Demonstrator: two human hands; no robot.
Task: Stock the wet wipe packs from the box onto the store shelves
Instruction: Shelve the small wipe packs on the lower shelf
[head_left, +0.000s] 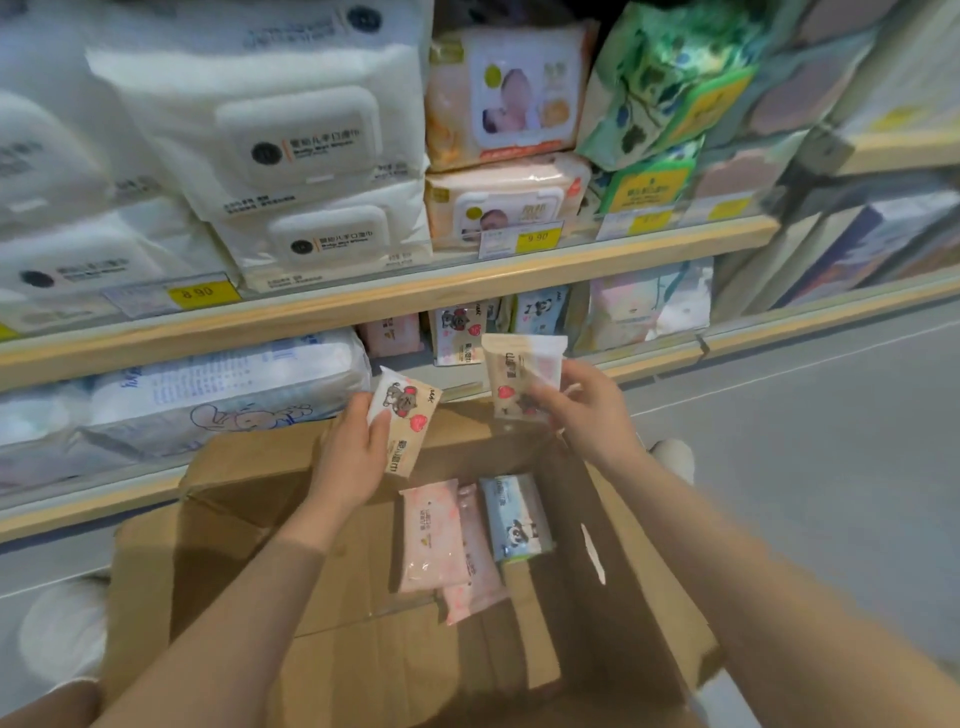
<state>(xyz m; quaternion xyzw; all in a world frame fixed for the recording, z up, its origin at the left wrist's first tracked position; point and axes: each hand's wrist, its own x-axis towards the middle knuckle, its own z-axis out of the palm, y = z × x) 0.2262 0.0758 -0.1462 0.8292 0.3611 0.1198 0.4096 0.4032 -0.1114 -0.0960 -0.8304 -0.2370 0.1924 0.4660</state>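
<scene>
Mid-transfer: left hand (349, 457) grips beige bear-print wipe pack (410, 415), right hand (582, 410) pinches matching beige pack (519, 376), both above brown cardboard box (249, 530); next, prob. slot into lower shelf row w/ same bear packs (460, 332)

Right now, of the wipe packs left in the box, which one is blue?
The panda pack, rightmost in the cardboard box. It is pale blue with a panda face; the two packs beside it on the left are pink.

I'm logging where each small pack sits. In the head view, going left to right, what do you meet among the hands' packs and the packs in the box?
Bear pack in the left hand → pink packs in the box → bear pack in the right hand, with the blue panda pack directly below it in the box.
</scene>
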